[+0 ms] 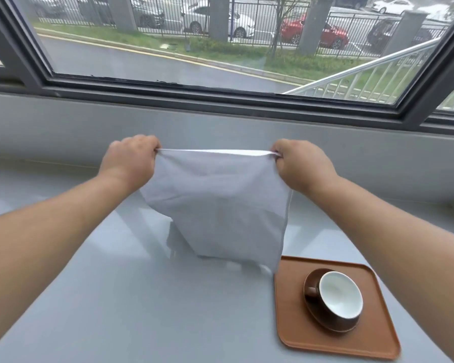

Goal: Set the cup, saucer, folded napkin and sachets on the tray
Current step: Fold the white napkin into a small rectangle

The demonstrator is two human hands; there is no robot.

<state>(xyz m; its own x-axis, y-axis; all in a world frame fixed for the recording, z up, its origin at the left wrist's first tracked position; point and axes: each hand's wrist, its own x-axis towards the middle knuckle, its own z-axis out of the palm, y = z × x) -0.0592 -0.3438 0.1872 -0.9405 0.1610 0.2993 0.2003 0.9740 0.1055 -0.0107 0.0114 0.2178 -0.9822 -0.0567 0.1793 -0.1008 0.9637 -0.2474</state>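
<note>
We see a pale grey-white cloth napkin point(218, 203) hanging unfolded above the grey table, stretched flat by its top two corners, its lower right corner dipping over the far left corner of a brown rounded rectangular tray point(294, 318). This tray lies near the table's right edge. On it a brown saucer point(323, 320) carries a brown cup with white inside point(340, 294), upright, handle towards the left.

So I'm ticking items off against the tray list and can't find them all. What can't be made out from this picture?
- Sachets: none in the head view; the raised napkin screens the table behind it.
- Napkin's lower edge: blurred.
- Napkin's top corners: buried in the left hand and right hand.
- Saucer: mostly covered by the cup.
- Tray: right edge behind the forearm.
</note>
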